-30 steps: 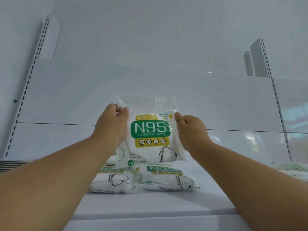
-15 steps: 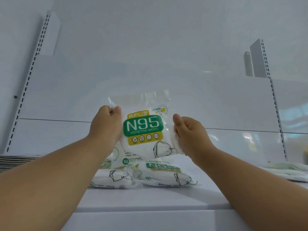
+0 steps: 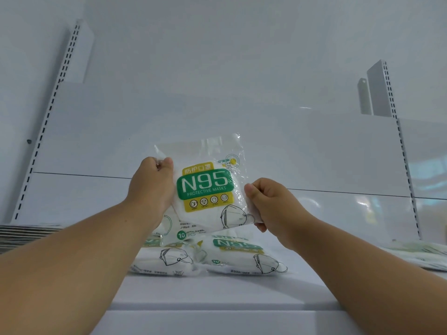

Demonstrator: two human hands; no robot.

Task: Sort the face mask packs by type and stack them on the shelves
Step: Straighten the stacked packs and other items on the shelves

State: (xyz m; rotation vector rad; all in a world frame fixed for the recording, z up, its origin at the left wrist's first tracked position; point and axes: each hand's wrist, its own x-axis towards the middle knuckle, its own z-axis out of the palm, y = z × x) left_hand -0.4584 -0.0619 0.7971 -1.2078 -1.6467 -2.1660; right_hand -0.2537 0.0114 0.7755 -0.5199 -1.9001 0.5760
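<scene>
Held pack: clear plastic pack of white masks with green N95 label [image 3: 205,187], now tilted more, its top leaning right, raised between both hands.
Left hand [image 3: 152,187]: pinches its upper-left corner.
Right hand [image 3: 271,206]: grips its right edge, lower than before.
Below hands: two matching N95 packs [image 3: 217,257] lying on the white shelf [image 3: 217,291].

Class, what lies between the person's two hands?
In the head view, the N95 mask pack, gripped by the left hand and right hand.
</scene>
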